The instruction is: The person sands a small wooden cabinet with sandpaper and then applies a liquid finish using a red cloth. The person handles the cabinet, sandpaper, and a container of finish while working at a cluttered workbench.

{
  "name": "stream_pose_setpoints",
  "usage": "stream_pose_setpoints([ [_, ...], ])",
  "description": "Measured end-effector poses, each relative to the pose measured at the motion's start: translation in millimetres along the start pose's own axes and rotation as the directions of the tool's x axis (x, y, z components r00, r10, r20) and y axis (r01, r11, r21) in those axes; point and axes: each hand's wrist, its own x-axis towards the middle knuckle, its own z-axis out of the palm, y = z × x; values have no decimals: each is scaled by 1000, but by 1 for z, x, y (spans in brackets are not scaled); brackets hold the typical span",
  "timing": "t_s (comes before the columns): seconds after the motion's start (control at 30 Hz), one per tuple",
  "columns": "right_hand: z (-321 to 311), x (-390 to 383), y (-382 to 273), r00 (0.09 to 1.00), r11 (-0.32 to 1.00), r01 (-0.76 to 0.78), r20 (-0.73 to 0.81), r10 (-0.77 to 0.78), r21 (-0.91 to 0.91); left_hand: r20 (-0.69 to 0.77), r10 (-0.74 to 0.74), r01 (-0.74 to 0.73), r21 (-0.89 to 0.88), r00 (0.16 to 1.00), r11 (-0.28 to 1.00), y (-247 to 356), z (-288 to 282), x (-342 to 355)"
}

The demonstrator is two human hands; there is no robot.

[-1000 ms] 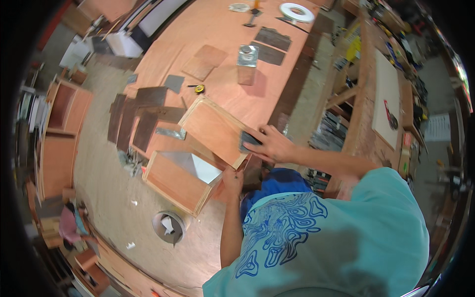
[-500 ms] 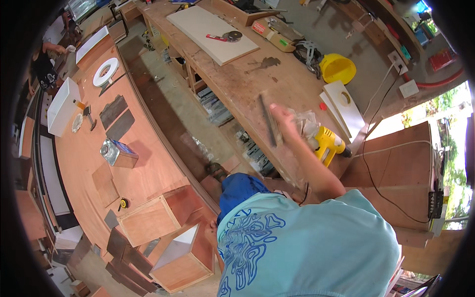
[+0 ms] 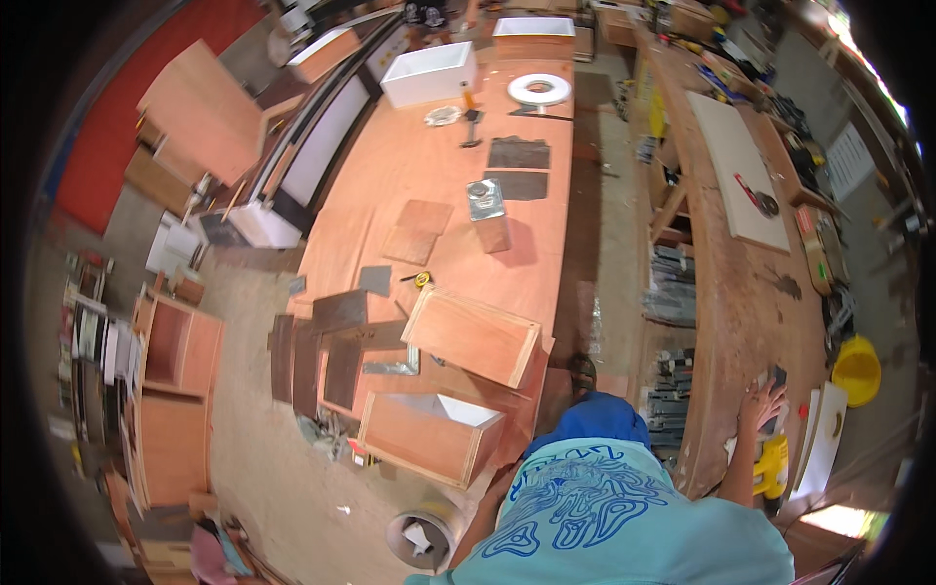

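Observation:
My right hand (image 3: 762, 404) is over the wooden workbench (image 3: 726, 322) on the right, its fingers closed around a dark flat piece (image 3: 778, 375), blurred and partly covered. Beside my right forearm lies a yellow pistol-shaped power tool (image 3: 772, 468). My left forearm (image 3: 480, 526) hangs at my side, close to the near edge of the left table; the left hand's fingers cannot be made out. Nearest to it is an open wooden box (image 3: 419, 444) with a white inside. Behind that box lies another wooden box (image 3: 473, 336).
The left table (image 3: 531, 263) carries a metal can (image 3: 487, 200), a hammer (image 3: 471, 127), a tape measure (image 3: 422, 280), a white ring (image 3: 539, 90) and dark sheets (image 3: 341, 370). A yellow hard hat (image 3: 857, 371) sits at the bench's right. A round bin (image 3: 421, 538) stands on the floor.
My view has swung left, bringing the left table and floor to the middle. My right hand has moved off the long dark strip and now has a dark piece in its fingers.

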Motion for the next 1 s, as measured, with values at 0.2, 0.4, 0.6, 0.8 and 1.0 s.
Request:
stream_pose_setpoints([
  [0.2, 38, 65, -47, 872, 818, 476, -294, -391, 324, 173, -147, 150, -5, 974, 989, -49, 26, -117],
  [0.4, -68, 52, -155, 694, 557, 710, -294, -657, 432, 175, -705, 658, -561, 687, 502, -30, 58, -149],
  [0.6, -50, 46, -230, 481, 329, 848, -342, -807, 415, 256, -453, 442, -816, 854, 373, 72, 53, -142],
  [0.8, 57, 51, -290, 187, 39, 925, -364, -912, 377, 133, -147, 196, -757, 980, 624, 111, 5, -162],
  [1.0, 161, 41, -315, -163, 643, 94, 649, -743, 760, -463, -695, -591, -804, 550, 67, 51, 54, -134],
])
